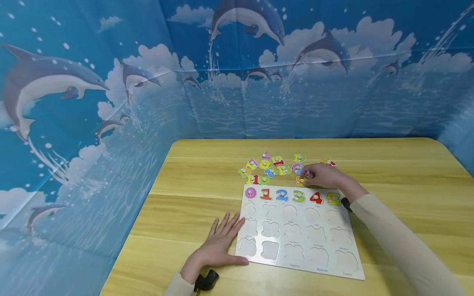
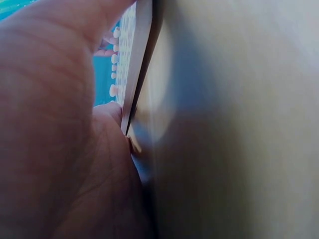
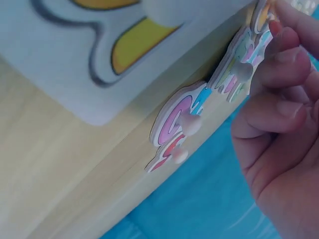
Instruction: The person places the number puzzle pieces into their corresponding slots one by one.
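A white number puzzle board (image 1: 331,257) lies on the table, its top row filled by knobbed number pieces from a purple 0 (image 1: 250,193) to a yellow-green 5 (image 1: 333,199). Empty cut-out recesses fill the lower rows. My left hand (image 1: 221,243) rests with spread fingers at the board's left edge, thumb at the near corner. Beyond the far edge, my right hand (image 1: 321,174) pinches a yellow-orange number piece (image 1: 300,181) with thumb and forefinger. The right wrist view shows those fingertips at that piece (image 3: 262,19); its digit is partly hidden.
Several loose number pieces, among them a green and yellow 13 (image 1: 283,169), lie in a cluster past the board's far edge. Two more pieces (image 1: 327,162) sit behind my right hand. A dolphin-print curtain (image 1: 229,111) hangs behind the wooden table (image 1: 177,205).
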Action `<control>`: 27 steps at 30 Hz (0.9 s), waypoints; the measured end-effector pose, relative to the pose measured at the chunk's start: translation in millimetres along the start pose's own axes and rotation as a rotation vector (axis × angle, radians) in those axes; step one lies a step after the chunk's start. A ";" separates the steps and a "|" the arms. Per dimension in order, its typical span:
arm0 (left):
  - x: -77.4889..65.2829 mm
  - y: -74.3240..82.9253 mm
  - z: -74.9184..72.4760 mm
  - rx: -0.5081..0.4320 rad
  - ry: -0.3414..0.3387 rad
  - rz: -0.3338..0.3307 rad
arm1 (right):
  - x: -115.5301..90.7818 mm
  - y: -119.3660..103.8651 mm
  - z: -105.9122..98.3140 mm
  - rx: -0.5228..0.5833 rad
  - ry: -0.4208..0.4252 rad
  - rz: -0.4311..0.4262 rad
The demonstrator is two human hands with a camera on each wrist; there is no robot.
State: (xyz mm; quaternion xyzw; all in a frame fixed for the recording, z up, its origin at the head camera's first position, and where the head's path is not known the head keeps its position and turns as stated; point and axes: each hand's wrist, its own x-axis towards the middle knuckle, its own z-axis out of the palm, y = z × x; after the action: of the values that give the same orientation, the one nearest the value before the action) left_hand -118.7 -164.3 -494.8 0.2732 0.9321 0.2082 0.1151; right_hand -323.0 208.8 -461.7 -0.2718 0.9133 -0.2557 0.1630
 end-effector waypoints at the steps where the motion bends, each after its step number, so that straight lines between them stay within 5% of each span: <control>1: -0.1 0.2 0.3 0.003 -0.002 -0.002 | 1.1 0.2 0.8 -0.013 -0.002 0.000; 17: 1.2 1.5 -0.8 0.014 -0.009 -0.012 | 12.2 -13.7 -4.0 -0.184 -0.124 -0.106; 27: 1.5 0.6 -0.6 0.014 -0.017 -0.027 | 5.3 -43.2 4.0 -0.155 -0.114 -0.081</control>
State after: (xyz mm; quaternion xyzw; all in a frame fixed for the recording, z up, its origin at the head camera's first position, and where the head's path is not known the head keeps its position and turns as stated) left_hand -119.9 -163.2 -494.2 0.2633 0.9361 0.1978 0.1240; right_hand -307.7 173.0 -441.7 -0.3343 0.9079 -0.1748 0.1828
